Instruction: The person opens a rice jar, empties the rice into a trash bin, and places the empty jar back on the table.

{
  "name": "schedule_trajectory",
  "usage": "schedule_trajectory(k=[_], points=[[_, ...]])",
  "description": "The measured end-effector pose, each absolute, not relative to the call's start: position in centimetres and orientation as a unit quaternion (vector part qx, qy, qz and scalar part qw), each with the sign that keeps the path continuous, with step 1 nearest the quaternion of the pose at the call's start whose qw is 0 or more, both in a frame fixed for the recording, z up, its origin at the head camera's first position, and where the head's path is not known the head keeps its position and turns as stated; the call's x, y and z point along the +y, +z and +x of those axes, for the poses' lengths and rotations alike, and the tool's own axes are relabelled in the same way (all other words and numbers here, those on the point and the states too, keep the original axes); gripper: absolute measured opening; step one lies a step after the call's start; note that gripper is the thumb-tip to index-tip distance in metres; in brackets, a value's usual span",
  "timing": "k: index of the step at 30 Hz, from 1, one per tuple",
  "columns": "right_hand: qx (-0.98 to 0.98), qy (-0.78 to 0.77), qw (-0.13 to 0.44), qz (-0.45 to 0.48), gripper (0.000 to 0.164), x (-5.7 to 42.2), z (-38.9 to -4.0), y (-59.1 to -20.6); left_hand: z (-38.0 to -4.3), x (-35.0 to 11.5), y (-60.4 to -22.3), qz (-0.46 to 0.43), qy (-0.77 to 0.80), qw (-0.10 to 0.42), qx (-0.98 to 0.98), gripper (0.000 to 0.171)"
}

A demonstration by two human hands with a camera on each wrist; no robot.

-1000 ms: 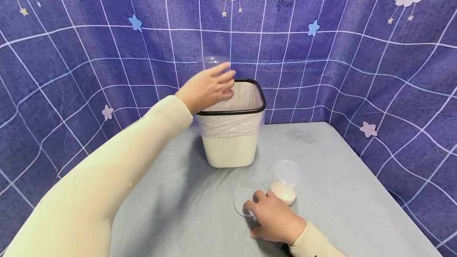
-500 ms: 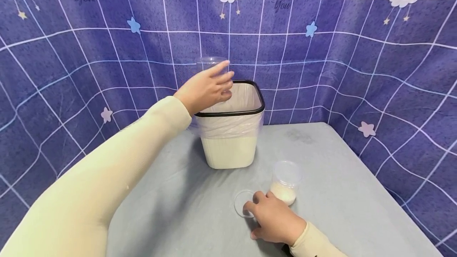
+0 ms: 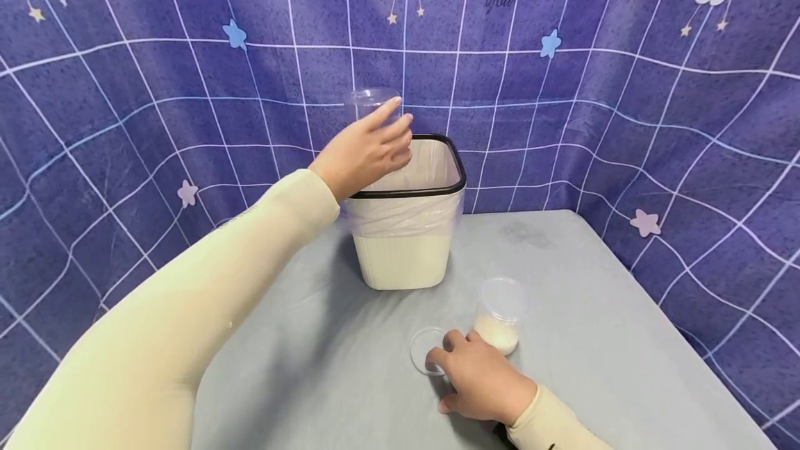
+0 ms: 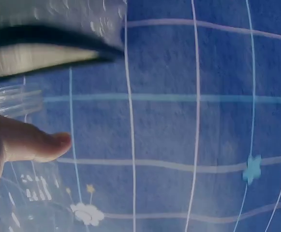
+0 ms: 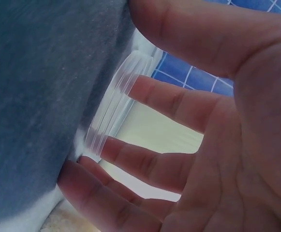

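Observation:
My left hand [image 3: 369, 148] holds a clear plastic jar [image 3: 369, 99] above the white bin [image 3: 403, 259], at the left of its black rim. In the left wrist view the thumb [image 4: 38, 142] lies along the jar, whose ridged neck [image 4: 14, 100] faces the bin, so it appears upside down. My right hand [image 3: 478, 377] rests low over the table, its fingertips touching a clear round lid [image 3: 415, 353] that lies flat; the right wrist view shows the lid's ridged edge [image 5: 113, 106] against two fingers. Beside the knuckles stands another clear jar [image 3: 502, 301] with white grains [image 3: 498, 334] at its bottom.
A thin clear liner [image 3: 406, 217] is folded over the bin's rim. The grey-covered table [image 3: 600, 339] ends at a blue grid-patterned curtain [image 3: 500, 82] behind and at the right. My left sleeve [image 3: 156, 318] crosses the table's left side.
The view tilts slightly. Both hands keep their places: the left stays with the jar over the bin, and the right stays at the lid.

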State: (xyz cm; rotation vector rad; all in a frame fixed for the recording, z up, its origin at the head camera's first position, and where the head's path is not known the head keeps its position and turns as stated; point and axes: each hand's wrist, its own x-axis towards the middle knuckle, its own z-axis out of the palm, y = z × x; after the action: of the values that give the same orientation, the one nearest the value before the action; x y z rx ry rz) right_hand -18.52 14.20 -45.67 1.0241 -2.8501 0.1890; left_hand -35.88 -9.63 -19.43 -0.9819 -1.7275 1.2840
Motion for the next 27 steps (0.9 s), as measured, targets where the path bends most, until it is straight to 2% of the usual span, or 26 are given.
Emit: schedule_trajectory(k=[7,13,19,24,27], points=[[-0.937,0.061,0.05,0.34,0.062,14.1,-18.71,-45.83,-36.08,-9.53,-19.0,-0.348,0.485,0.419,-0.684,0.047],[-0.939,0.06,0.046,0.336,0.061,14.24,-18.57,-45.75,-36.25,-9.28,-19.43,-0.403,0.534,0.366,-0.647,0.047],[-0.937,0.06,0.05,0.34,0.062,14.26,-18.6,-45.63,-36.26,-9.57,-18.95,-0.349,0.488,0.416,-0.684,0.048],[-0.937,0.058,0.054,0.339,0.062,14.26,-18.82,-45.51,-36.4,-9.1,-19.54,-0.394,0.518,0.369,-0.663,0.048],[-0.936,0.059,0.058,0.341,0.062,14.21,-18.81,-45.52,-36.37,-9.11,-19.48,-0.378,0.505,0.374,-0.68,0.048]])
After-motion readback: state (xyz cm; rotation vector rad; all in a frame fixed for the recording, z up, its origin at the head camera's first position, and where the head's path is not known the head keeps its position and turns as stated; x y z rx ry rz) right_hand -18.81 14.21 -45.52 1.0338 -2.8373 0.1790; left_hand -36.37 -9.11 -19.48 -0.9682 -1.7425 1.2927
